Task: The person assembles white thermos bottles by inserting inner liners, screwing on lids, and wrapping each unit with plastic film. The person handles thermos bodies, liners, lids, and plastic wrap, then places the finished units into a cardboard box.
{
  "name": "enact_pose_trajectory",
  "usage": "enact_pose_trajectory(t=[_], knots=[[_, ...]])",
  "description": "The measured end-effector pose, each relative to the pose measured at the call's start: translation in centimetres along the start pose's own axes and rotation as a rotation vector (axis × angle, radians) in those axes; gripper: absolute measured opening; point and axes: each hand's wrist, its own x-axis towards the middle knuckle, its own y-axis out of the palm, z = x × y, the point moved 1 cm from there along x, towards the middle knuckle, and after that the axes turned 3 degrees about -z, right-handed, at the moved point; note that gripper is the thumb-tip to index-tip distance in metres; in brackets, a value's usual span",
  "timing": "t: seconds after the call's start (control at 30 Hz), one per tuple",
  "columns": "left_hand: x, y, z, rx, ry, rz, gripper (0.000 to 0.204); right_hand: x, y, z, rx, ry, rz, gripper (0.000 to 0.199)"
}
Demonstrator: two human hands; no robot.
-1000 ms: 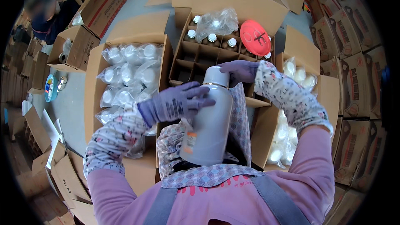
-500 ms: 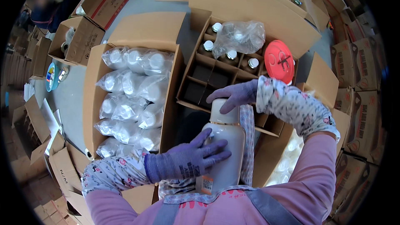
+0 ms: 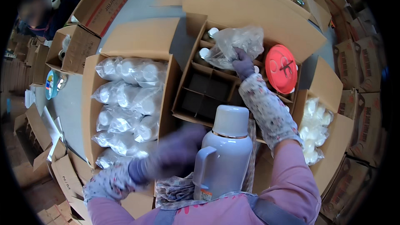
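A pale grey thermos jug (image 3: 229, 154) with a side handle and a domed cup lid stands upright on my lap, against my apron. My right hand (image 3: 243, 63), in a purple glove, is closed on a clear plastic bag (image 3: 237, 43) over the divided carton. My left hand (image 3: 175, 152), gloved the same way, is smeared by motion to the left of the jug, so its fingers cannot be made out. The divided carton (image 3: 183, 118) holds several bottles with white caps (image 3: 204, 53) in its far cells.
To the left, an open carton (image 3: 88, 100) holds bagged white cups (image 3: 125, 100). A red lid (image 3: 280, 68) with scissors (image 3: 286, 67) lies on the divided carton's right side. More bagged white pieces (image 3: 314, 129) fill a carton at right. Another person (image 3: 62, 10) is at far left.
My right hand has left the thermos lid, reached forward and taken hold of the plastic bag. My left hand has come off the jug's body toward the left. The jug has turned, showing its handle.
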Motion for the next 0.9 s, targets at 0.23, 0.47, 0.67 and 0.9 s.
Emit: enact_pose_trajectory(t=[0.23,0.47,0.67,0.9], knots=[[2.5,0.6,15.9,0.151,-0.574,-0.805,0.114,-16.4,-5.7,7.8,0.056,-0.014,0.307,0.042],[-2.4,5.6,3.9,-0.492,-0.406,-0.536,0.029,-28.5,-8.8,14.1,0.299,-0.191,0.477,0.018],[-9.1,10.6,-2.5,-0.078,-0.464,-0.522,0.029,-36.7,-9.4,14.7,-0.333,0.233,0.827,0.019],[-15.7,14.0,-7.7,0.380,-0.133,-0.293,0.039,-45.4,-6.5,16.9,-0.741,-0.586,0.636,0.023]])
